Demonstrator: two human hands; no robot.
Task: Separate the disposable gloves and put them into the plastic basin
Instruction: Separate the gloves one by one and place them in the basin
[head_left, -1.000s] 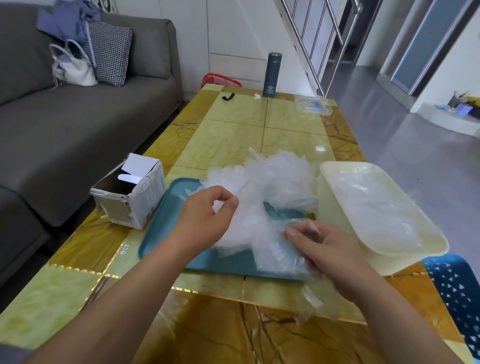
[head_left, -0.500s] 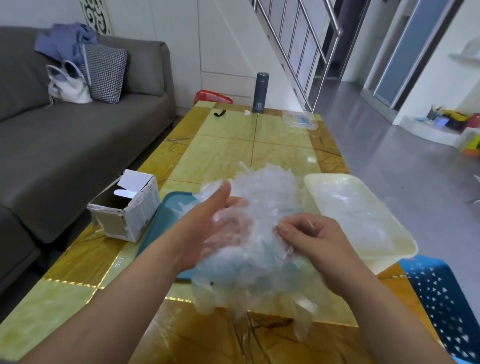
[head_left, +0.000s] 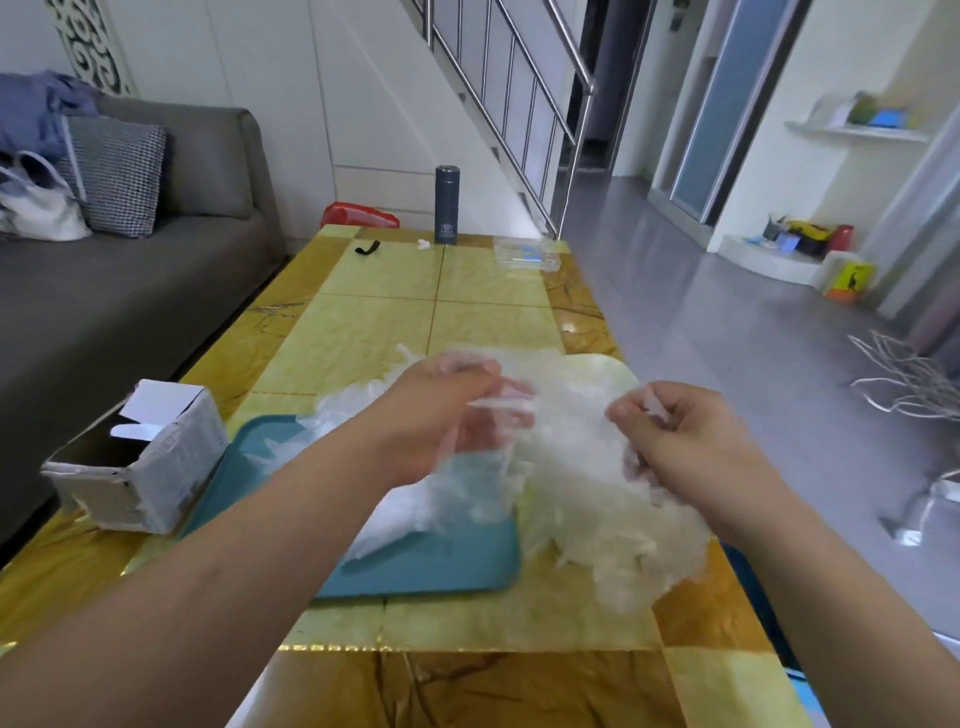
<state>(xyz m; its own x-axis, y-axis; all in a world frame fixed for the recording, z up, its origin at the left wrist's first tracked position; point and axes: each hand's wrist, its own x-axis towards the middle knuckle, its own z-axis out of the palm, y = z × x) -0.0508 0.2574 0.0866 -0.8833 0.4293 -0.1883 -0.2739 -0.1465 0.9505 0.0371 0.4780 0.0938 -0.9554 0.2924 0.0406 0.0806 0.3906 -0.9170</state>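
Gloves: a tangled clear clump (head_left: 571, 467), strung between the two grips and hanging below them.
Left hand: (head_left: 447, 415) fingers curled, pinching film at the clump's left edge.
Right hand: (head_left: 675, 441) fingers curled round a pinch of film at its right edge.
Basin: cream rim (head_left: 597, 364) just behind the grips; the clump hides the rest.
Tray: (head_left: 441, 566) teal, below the left grip, with some film lying on it.
Box: (head_left: 140, 462) open, well left of both grips.
Change: a second ago the pile lay on the tray with both hands picking at it. Now most of it is lifted and carried right toward the basin, and the hands have drawn apart.
Meaning: the pulling-apart looks to be under way, with nothing let go yet.
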